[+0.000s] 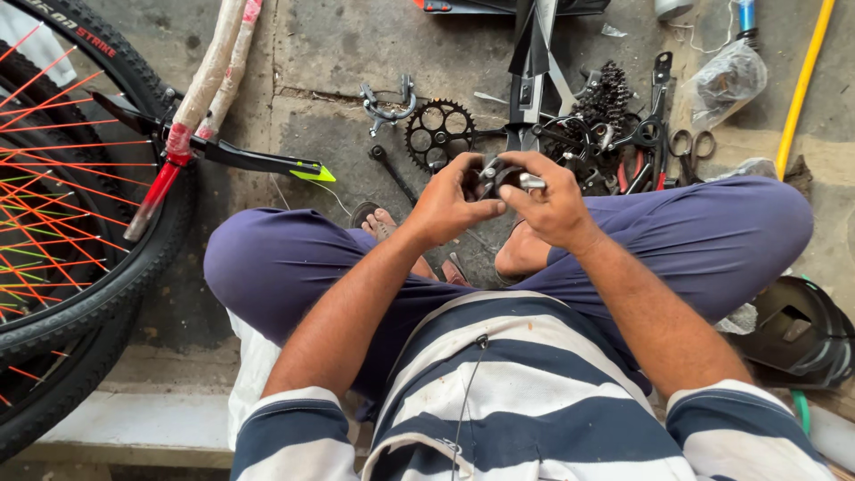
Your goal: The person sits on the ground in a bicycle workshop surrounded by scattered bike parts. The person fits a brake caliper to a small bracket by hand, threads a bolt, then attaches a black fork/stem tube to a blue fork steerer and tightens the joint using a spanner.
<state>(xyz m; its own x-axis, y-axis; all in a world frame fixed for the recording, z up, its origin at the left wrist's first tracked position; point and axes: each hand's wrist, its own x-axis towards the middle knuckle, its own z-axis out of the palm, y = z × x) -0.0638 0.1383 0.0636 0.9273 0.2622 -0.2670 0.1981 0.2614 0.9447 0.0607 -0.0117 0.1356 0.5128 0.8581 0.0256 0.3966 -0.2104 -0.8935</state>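
Both hands, left hand (448,203) and right hand (550,203), pinch closed on a small metal part (504,176) over the lap, chainring (440,134) at 11 o'clock on the floor; likely stiff, light, greasy, best gripped at its ends.

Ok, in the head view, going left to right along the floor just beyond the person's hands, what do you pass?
Bicycle wheel → brake caliper → toothed chainring → stack of sprockets → scissors → clear plastic bag → yellow pole. Nearer the camera, the left hand and right hand both grip a small metal part.
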